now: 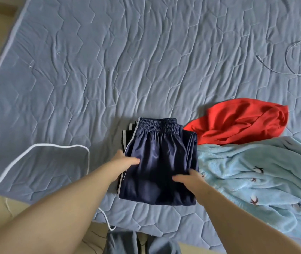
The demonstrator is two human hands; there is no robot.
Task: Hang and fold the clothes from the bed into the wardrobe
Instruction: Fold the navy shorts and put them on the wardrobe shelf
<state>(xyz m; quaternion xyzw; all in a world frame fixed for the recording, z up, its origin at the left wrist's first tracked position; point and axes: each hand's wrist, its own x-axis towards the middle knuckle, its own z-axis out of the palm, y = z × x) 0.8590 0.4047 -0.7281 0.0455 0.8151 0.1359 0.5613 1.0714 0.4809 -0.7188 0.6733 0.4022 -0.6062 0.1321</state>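
Folded navy shorts [160, 162] gripped by left hand [125, 160], right hand [189, 177], blue bed [127, 70]

no readable text, labels, brands or numbers anywhere

Left hand [127, 160] and right hand [188, 177] are bare, on bare forearms [69, 202]; seemingly slate-blue cloth trouser legs [120, 242] are worn.

My left forearm [63, 208] and right forearm [237, 217], both bare, extend forward and converge toward the centre. My left hand [127, 160] holds the left side of the folded shorts [160, 153]: thumb flat on top, fingers hidden under the edge. My right hand [189, 177] grips the right side: thumb on top pointing inward, fingers curled round the edge.
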